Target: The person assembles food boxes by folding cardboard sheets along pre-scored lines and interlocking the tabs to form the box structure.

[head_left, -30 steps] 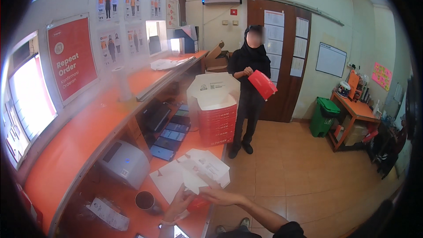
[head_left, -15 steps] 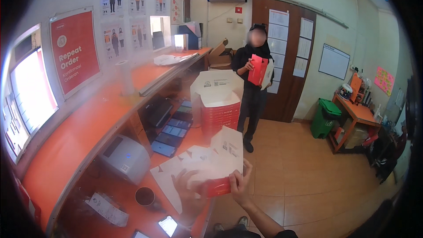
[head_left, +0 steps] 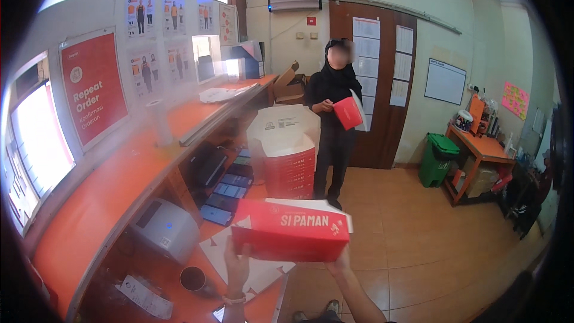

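Observation:
A red cardboard food box (head_left: 291,236), its pale inside flap showing at the far edge, is raised in front of me over the counter's edge. My left hand (head_left: 237,263) grips its left end from below. At the lower right corner my right hand (head_left: 341,261) supports it, the fingers mostly hidden behind the box. Under the box, an unfolded pale cardboard blank (head_left: 216,252) lies on the orange counter. Beyond it stands a tall stack of red boxes (head_left: 289,176), with an open white-lined one on top.
A person in black (head_left: 335,93) stands behind the stack, holding another red box (head_left: 347,113). On the counter are a grey printer (head_left: 165,229), a dark cup (head_left: 195,279), a paper receipt (head_left: 143,296) and several phones (head_left: 226,191). A green bin (head_left: 439,160) stands at right.
The box between my hands has turned from a pale, partly folded shape to its red printed side, and is lifted higher. The other person has lowered their red box.

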Motion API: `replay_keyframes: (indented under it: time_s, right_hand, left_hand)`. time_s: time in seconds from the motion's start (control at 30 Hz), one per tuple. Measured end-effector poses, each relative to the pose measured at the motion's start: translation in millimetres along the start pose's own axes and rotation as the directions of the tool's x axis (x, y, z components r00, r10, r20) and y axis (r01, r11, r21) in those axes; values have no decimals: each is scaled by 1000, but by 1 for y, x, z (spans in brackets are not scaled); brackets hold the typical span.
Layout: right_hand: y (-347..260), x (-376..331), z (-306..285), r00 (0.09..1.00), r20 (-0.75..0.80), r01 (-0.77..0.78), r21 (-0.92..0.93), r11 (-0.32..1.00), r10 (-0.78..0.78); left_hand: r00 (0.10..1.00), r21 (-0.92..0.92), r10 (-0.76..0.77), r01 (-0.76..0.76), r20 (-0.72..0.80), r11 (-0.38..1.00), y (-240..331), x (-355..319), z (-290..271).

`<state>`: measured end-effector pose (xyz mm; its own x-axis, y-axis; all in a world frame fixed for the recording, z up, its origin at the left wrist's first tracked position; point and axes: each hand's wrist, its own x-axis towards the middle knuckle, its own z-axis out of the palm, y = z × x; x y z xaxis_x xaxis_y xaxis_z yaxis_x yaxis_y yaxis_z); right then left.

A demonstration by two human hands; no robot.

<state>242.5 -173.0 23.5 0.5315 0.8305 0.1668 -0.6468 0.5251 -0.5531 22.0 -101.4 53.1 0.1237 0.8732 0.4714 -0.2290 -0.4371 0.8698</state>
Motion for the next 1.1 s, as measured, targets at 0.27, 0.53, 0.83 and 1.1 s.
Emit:
replay_keyframes:
  time_s: [0.27, 0.53, 0.83, 1.1]
  right_hand:
    - [17, 12, 23, 953, 207, 301, -738, 604, -221]
    - [26, -13, 46, 849, 490, 261, -713, 651, 196]
    - [29, -28, -5, 876, 358, -320, -67, 945, 322]
    - [40, -25, 25, 901, 431, 343, -770, 538, 44]
  left_hand:
    - [845, 774, 529, -384, 75, 504, 78, -12, -26]
    - [754, 677, 238, -655, 612, 334, 75, -29, 0]
    - [897, 595, -284, 29, 340, 803, 25, -2, -14]
    - [810, 547, -377, 84, 450, 833, 26, 9, -1]
